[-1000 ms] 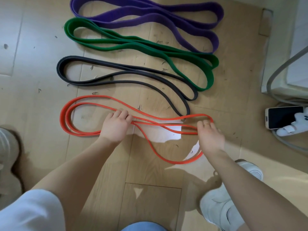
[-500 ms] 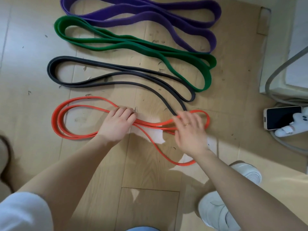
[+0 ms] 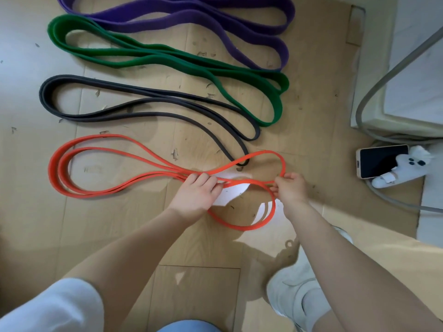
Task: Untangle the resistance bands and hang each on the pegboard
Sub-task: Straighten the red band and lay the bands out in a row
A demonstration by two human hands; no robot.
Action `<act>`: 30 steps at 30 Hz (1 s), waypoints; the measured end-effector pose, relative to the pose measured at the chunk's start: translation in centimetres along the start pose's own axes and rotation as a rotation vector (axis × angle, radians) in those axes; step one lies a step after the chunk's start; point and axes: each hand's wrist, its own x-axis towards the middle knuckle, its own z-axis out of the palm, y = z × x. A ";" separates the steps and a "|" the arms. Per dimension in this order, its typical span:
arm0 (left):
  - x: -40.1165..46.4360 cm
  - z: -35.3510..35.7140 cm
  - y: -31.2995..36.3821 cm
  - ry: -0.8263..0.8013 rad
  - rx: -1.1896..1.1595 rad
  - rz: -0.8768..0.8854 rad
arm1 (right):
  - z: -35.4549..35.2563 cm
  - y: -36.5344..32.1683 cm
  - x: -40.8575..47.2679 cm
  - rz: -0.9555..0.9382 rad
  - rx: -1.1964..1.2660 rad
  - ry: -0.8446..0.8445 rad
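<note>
Several resistance bands lie coiled in rows on the wooden floor: purple point(image 3: 182, 17) at the top, then green point(image 3: 153, 53), black point(image 3: 134, 94), and a thin red band point(image 3: 79, 188) nearest me. My left hand point(image 3: 199, 195) presses down on the crossing strands at the red band's middle. My right hand point(image 3: 288, 188) pinches strands of the red band at its right loops. One red loop point(image 3: 249, 226) curves below my hands. No pegboard is in view.
A phone point(image 3: 381, 161) and a white power strip point(image 3: 239, 173) lie on the floor at the right, with a grey cable point(image 3: 374, 97) looping past a white cabinet base point(image 3: 407, 68). My white shoe point(image 3: 294, 291) stands at the bottom right.
My right hand moved right along the red band and now pinches its strands instead of lying flat on them. The left hand stays at the crossing.
</note>
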 end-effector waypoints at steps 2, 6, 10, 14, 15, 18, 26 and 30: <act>0.3 -0.1 0.1 -0.055 0.017 -0.022 | 0.1 1.2 0.1 -0.008 -0.095 0.003; 0.5 -0.7 0.0 -0.132 0.026 0.015 | 0.2 1.6 0.0 0.041 -0.118 0.008; 0.7 -1.0 0.3 -0.221 -0.013 0.027 | -0.1 0.3 0.5 -0.089 -0.186 0.084; 1.5 -1.5 0.3 -0.259 -0.067 0.010 | -1.0 -0.8 0.5 -0.262 -0.382 0.052; 1.6 -1.6 0.3 -0.262 -0.069 0.011 | -1.4 -1.0 0.4 -0.268 -0.382 0.065; 1.4 -1.6 0.5 -0.280 -0.089 -0.011 | -2.7 -0.7 -0.8 -0.280 -0.331 0.046; 0.1 -0.6 0.1 -0.154 -0.149 -0.239 | -2.8 2.4 -1.1 -0.216 -0.803 0.035; -1.4 -0.7 -2.9 -0.166 -0.129 -0.209 | 0.4 2.1 -4.2 -0.994 -1.009 -0.010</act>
